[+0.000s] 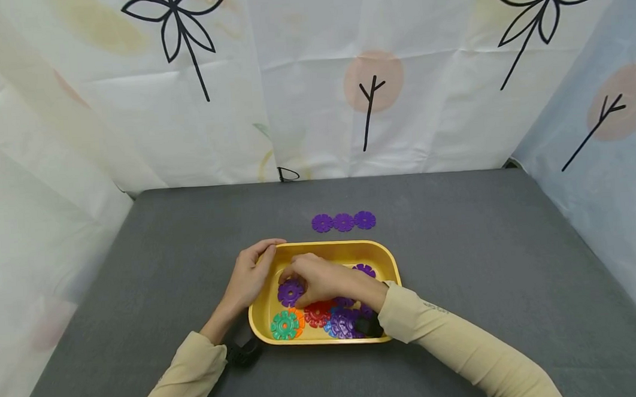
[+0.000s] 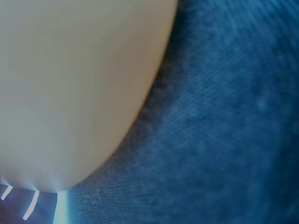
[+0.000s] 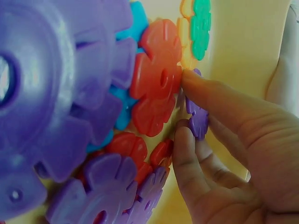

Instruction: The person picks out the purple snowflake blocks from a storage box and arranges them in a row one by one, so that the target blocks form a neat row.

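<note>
My right hand reaches into the yellow tray and pinches a purple flower-shaped plastic piece near the tray's left side. In the right wrist view its thumb and fingers lie about the edges of that purple piece. My left hand holds the tray's far left corner, thumb at the rim and fingers along the outside. Beside the right hand lie a green flower piece over an orange one, and a red one. The left wrist view shows mostly blurred skin and dark cloth.
Beyond the tray, three purple flower pieces lie in a row on the grey table. More purple pieces, with blue under them, fill the tray's near right part. Patterned white cloth hangs behind the table and at both sides.
</note>
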Available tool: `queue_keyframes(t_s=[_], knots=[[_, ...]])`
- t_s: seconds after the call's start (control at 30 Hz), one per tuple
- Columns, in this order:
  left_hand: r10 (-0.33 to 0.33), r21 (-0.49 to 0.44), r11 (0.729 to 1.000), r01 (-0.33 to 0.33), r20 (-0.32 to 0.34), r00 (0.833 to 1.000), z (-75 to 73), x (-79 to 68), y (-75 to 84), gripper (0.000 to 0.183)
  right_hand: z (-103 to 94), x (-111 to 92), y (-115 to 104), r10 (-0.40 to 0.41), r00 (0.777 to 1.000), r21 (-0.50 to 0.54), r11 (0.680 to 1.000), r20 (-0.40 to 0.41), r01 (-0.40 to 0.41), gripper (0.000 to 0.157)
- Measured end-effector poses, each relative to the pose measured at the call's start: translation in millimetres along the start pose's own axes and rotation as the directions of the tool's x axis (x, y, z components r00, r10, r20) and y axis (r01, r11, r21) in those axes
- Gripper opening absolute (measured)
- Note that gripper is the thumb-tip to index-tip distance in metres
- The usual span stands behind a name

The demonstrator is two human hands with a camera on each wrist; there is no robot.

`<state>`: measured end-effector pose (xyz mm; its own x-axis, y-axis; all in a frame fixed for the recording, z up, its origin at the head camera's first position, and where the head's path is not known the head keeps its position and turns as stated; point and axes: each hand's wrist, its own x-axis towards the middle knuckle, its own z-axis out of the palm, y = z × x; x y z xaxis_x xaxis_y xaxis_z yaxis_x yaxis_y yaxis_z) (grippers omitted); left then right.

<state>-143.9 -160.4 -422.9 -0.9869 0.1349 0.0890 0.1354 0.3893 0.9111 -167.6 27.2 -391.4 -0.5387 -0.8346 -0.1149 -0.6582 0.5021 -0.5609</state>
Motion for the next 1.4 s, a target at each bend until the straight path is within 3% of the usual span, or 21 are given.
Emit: queue_keyframes(t_s=[0.27,0.63,1.07,1.4], knots=[[-0.008,-0.003,1.000,0.008,0.000,1.000,-0.6,-0.3,2.8,0.034,-2.1,-1,1,0.014,1.000,0.040,0.999,-0.003,-0.014,0.045],[-0.021,0.005,1.000,0.021,-0.009,1.000,0.1,-1.0,2.2,0.034,-4.7,2,2,0.011,0.999,-0.010,1.000,-0.034,-0.011,0.030],[-0.018,0.026,0.999,0.019,-0.008,1.000,1.0,-1.5,3.1,0.034,-41.3,-30,-21,0.133,0.978,-0.101,0.983,-0.161,-0.150,0.049],[-0.034,0.039,0.999,0.035,-0.016,0.999,1.9,-1.2,3.2,0.032,-77.4,-62,-8,0.187,0.938,-0.054,0.976,-0.291,-0.211,0.052]])
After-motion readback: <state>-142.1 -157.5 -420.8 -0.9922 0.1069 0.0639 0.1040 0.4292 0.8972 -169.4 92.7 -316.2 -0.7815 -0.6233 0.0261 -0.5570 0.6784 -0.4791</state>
